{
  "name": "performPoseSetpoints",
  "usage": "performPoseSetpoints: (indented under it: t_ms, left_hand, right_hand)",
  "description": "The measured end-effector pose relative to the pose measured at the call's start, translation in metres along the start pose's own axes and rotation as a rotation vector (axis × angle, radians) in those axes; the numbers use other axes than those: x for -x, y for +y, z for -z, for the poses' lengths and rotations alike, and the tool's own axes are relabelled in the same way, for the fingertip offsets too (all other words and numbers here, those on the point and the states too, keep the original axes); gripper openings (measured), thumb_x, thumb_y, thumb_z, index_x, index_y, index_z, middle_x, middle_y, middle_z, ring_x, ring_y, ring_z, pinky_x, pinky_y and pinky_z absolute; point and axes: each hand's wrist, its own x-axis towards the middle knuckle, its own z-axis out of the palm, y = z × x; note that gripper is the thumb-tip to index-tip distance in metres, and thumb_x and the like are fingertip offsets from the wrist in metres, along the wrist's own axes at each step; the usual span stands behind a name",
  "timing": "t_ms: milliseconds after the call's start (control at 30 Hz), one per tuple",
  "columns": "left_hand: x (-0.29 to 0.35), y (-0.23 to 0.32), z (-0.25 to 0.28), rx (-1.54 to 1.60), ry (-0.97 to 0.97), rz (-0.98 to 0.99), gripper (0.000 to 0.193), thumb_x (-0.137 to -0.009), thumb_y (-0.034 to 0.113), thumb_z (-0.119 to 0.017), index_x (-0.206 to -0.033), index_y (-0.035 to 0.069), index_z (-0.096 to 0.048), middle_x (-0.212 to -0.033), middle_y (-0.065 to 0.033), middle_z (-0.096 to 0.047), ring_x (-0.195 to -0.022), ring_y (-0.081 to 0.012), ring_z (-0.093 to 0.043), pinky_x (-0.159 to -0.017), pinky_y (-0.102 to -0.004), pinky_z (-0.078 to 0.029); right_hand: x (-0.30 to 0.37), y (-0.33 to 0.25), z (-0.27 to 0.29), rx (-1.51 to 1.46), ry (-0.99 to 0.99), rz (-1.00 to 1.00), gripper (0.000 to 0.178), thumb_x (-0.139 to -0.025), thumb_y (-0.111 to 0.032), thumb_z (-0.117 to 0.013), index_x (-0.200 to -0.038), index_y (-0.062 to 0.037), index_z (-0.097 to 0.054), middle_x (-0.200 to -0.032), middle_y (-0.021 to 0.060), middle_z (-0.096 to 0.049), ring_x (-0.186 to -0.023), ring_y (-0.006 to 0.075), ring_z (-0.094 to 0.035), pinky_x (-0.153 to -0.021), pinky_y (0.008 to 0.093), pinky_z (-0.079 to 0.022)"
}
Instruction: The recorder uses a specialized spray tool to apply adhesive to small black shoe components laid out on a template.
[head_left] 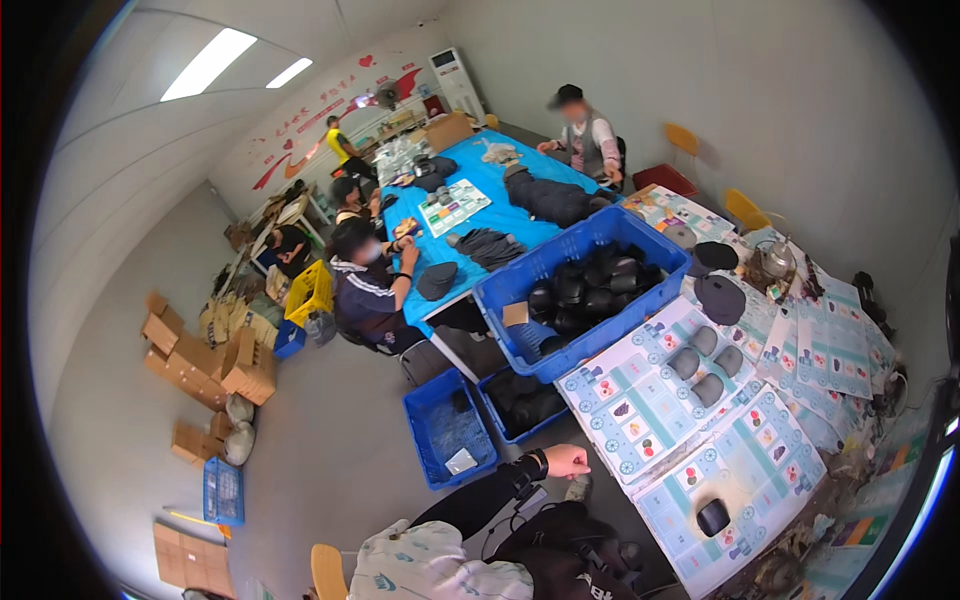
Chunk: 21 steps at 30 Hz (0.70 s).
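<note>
My left hand (567,460) hangs over the gap beside the near table, with a black sleeve and a dark wristband on the arm. Its fingers are curled closed; whatever they may hold is hidden. A small greyish thing (578,488) shows just below it, too blurred to name. On the patterned table cover (665,510) to the right lies a single black rounded, cup-shaped piece (713,517). Farther up that table sit several grey rounded pieces (704,340). My right hand is out of the picture.
A big blue crate (625,222) of black rounded pieces stands at the table's far end. Two blue crates (430,400) sit on the floor. Dark caps (720,300) and a metal kettle (775,260) lie rightward. Several people work around a blue-covered table (480,160).
</note>
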Motion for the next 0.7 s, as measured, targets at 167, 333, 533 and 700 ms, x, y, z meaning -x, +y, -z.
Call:
performPoseSetpoints:
  t_ms: [167, 333, 533, 700]
  left_hand:
    - [0.005, 0.004, -0.020, 0.037, 0.027, 0.042, 0.031, -0.097, 0.034, -0.066, -0.092, 0.004, -0.065, -0.077, -0.0054, -0.072, -0.068, -0.0151, -0.070, -0.064, -0.0316, -0.054]
    - [0.006, 0.020, -0.023, -0.006, 0.020, 0.067, 0.030, -0.099, 0.033, -0.064, -0.093, 0.004, -0.064, -0.081, -0.0045, -0.072, -0.072, -0.0145, -0.070, -0.066, -0.0309, -0.054]
    - [-0.005, 0.014, -0.021, 0.033, 0.002, 0.016, 0.032, -0.098, 0.035, -0.065, -0.093, 0.003, -0.065, -0.077, -0.0059, -0.072, -0.070, -0.0156, -0.070, -0.065, -0.0316, -0.055]
    - [-0.022, 0.003, -0.005, 0.016, -0.040, 0.013, 0.033, -0.098, 0.035, -0.064, -0.094, 0.002, -0.065, -0.079, -0.0059, -0.072, -0.070, -0.0156, -0.069, -0.067, -0.0312, -0.055]
  right_hand:
    - [-0.009, 0.002, 0.016, -0.019, -0.041, -0.016, 0.032, -0.087, -0.022, -0.069, -0.114, -0.0061, -0.061, -0.076, 0.0097, -0.065, -0.059, 0.0204, -0.061, -0.051, 0.0329, -0.049]
    - [-0.010, 0.002, 0.021, -0.031, -0.057, -0.024, 0.035, -0.087, -0.020, -0.068, -0.118, -0.0070, -0.061, -0.078, 0.0094, -0.065, -0.060, 0.0197, -0.061, -0.052, 0.0322, -0.049]
    - [-0.001, 0.002, 0.030, -0.048, -0.034, -0.041, 0.038, -0.086, -0.016, -0.068, -0.123, -0.0081, -0.060, -0.080, 0.0090, -0.065, -0.062, 0.0189, -0.061, -0.052, 0.0314, -0.049]
    - [0.016, 0.006, 0.043, -0.054, 0.021, -0.059, 0.042, -0.086, -0.014, -0.068, -0.127, -0.0091, -0.060, -0.081, 0.0087, -0.065, -0.063, 0.0182, -0.060, -0.053, 0.0307, -0.049]
